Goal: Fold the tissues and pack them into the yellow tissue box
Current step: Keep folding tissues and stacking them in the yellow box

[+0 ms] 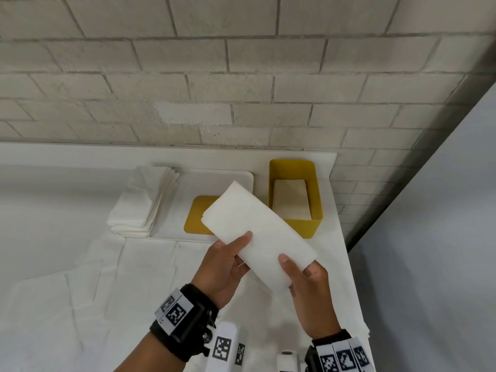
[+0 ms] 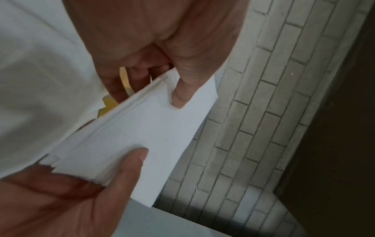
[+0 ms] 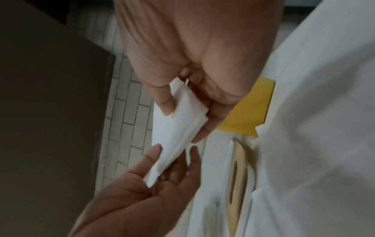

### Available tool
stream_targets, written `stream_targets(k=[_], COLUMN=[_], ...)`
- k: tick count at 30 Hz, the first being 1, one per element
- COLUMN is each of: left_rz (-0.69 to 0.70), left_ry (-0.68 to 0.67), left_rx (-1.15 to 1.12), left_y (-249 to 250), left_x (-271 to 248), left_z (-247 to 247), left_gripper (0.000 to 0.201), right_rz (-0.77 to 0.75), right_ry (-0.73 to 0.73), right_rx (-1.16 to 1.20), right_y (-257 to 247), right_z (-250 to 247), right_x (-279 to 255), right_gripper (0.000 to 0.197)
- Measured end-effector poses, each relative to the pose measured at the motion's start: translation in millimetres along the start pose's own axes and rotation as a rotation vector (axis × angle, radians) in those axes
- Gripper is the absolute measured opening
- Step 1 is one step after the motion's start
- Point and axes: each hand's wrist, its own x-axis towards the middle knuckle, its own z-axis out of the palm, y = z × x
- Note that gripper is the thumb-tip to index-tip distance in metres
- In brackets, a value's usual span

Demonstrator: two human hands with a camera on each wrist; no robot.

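Note:
A folded white tissue is held in the air in front of the yellow tissue box. My left hand pinches its near long edge, thumb on top and fingers underneath. My right hand pinches the near right end the same way. In the left wrist view my left thumb presses on the tissue. The right wrist view shows the tissue edge-on between both hands. The box stands open with folded tissues lying inside. Its yellow lid lies flat to the left, partly hidden by the held tissue.
A stack of unfolded white tissues sits at the left of a white tray. White sheets cover the table. A brick wall runs behind, and the table's right edge lies close to the box.

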Motion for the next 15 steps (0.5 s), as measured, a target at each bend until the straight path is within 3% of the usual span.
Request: stream_targets(k=[6, 11, 15], left_rz=[0.045, 0.088, 0.100], left_ry=[0.092, 0.191, 0.239], left_rx=[-0.087, -0.224, -0.026], left_y=[7.3, 24.4, 15.1], left_x=[0.5, -15.9, -55.3], left_z=[-14.6, -66.9, -105.4], left_gripper=[0.030, 0.033, 0.027], right_rz=[-0.001, 0.196, 0.201], right_ry=[0.011, 0.171, 0.270], right_rx=[0.038, 0.484, 0.690], right_y=[-0.9, -10.2, -18.0], right_z=[3.4, -10.0, -15.3], right_x=[-3.9, -5.0, 12.6], right_gripper=[0.030, 0.023, 0.030])
